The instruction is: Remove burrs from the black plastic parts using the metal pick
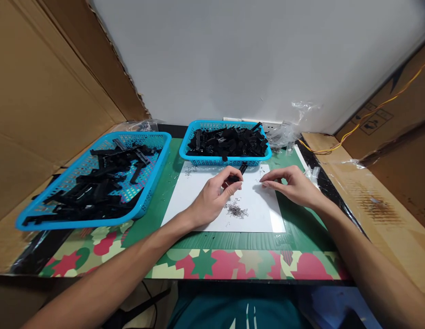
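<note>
Slim black plastic piece (243, 168) sits gripped in the fingers of the left hand (214, 196), thin dark wire bits (237, 209) heaped just nearside of them. Fingertips of the right hand (296, 185) nearly meet; any grip is unclear.

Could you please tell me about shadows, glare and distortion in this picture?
Head view: a soft shadow lies on the white sheet beside the right hand; head view: clear plastic catches glints; head view: the forearms look stretched towards the lower corners; head view: the piled thin wires are too fine to tell apart.
</note>
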A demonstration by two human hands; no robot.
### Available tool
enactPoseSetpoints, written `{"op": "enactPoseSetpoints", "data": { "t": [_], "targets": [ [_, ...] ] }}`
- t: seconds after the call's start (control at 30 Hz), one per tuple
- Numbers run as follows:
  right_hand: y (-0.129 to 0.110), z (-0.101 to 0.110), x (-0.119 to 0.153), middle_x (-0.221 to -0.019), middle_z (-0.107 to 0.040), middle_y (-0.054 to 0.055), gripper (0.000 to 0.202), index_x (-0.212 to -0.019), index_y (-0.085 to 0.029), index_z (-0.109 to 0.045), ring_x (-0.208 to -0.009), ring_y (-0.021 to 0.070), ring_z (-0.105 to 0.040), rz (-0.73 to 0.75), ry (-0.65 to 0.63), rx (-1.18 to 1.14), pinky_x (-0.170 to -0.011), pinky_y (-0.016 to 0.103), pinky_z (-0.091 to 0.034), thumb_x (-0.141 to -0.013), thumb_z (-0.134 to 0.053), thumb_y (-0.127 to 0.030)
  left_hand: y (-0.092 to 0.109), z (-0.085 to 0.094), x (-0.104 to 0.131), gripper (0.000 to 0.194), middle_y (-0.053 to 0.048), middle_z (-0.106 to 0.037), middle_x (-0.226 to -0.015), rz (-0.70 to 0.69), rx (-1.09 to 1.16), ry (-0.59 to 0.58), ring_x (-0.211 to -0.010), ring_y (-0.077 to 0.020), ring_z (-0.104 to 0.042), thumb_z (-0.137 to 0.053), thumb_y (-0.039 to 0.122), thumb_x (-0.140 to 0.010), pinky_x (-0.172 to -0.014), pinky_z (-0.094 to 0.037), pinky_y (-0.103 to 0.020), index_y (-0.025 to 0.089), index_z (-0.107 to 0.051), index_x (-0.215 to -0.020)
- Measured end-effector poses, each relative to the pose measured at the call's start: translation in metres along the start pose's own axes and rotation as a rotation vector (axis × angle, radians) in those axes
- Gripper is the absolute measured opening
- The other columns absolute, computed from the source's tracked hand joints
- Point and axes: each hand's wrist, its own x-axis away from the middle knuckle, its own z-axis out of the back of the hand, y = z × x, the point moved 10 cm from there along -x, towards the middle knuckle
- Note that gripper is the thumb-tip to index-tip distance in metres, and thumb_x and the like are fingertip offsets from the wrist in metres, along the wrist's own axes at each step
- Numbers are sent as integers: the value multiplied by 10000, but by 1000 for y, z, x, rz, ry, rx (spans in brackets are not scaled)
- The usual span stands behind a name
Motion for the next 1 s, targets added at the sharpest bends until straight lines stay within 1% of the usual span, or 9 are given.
{"op": "enactPoseSetpoints", "data": {
  "t": [0.13, 0.23, 0.3, 0.4, 0.47, 0.57, 0.67, 0.83, 1.0],
  "targets": [
    [-8, 0, 1, -1031, -821, 57, 172, -955, -250, -842, -933, 239, -707, 56, 29, -17, -711, 346, -460, -952, -692, -333, -1, -1, 0, 203, -7, -603, -952, 8, -1, -6, -809, -135, -555, -571, 400, -1062, -740, -446, -277, 203, -593, -1106],
    [-10, 4, 1, -1045, -803, 77, 179, -940, -238, -836, -960, 240, -697, 78, 75, -89, -750, 356, -486, -953, -707, -361, 0, -1, -1, 204, -20, -623, -982, 4, -8, -1, -815, -139, -560, -579, 395, -1056, -741, -449, -278, 197, -603, -1102],
    [-6, 5, 1, -1015, -800, 83, 195, -926, -224, -829, -921, 227, -697, 51, 91, -186, -776, 360, -512, -939, -736, -394, 1, -1, 0, 201, -30, -642, -1011, 7, -22, 0, -830, -144, -563, -578, 380, -1055, -744, -448, -280, 196, -629, -1116],
    [-2, -3, 2, -936, -799, 83, 259, -944, -201, -816, -823, 205, -706, -19, 51, -398, -701, 334, -537, -913, -776, -455, 0, -3, 0, 224, -39, -668, -1023, 26, -24, -16, -831, -149, -565, -568, 378, -1059, -735, -441, -282, 197, -672, -1140],
    [-4, -12, 2, -878, -793, 81, 302, -951, -183, -803, -754, 194, -708, -49, 10, -519, -650, 326, -548, -897, -796, -480, -1, -4, 0, 245, -41, -673, -1011, 37, 0, -27, -801, -144, -558, -567, 395, -1059, -709, -432, -279, 195, -676, -1149],
    [-12, -19, 3, -825, -785, 68, 339, -1025, -174, -774, -706, 186, -712, -52, 0, -611, -660, 339, -578, -860, -845, -461, -2, -5, 1, 264, -30, -654, -965, 46, 39, -32, -756, -134, -539, -565, 418, -1060, -675, -423, -270, 197, -653, -1176],
    [-18, -23, 4, -795, -777, 55, 354, -1042, -182, -719, -692, 184, -717, -39, 16, -648, -673, 344, -589, -847, -869, -436, -2, -7, 1, 262, -16, -627, -934, 48, 41, -43, -758, -132, -533, -567, 420, -1061, -677, -423, -267, 203, -643, -1186],
    [-29, -32, 9, -800, -758, 36, 326, -963, -213, -625, -706, 179, -718, 4, -42, -653, -701, 345, -597, -868, -860, -417, -2, -14, 3, 272, -28, -625, -978, 63, 44, -92, -769, -134, -511, -570, 428, -1055, -664, -410, -264, 190, -658, -1153],
    [-36, -34, 12, -797, -708, 8, 388, -901, -232, -555, -718, 178, -718, 22, -36, -608, -704, 343, -600, -853, -866, -459, -2, -23, 4, 283, -31, -617, -972, 78, 130, -151, -799, -143, -539, -612, 445, -1031, -705, -450, -268, 187, -657, -1139]
  ]
}}
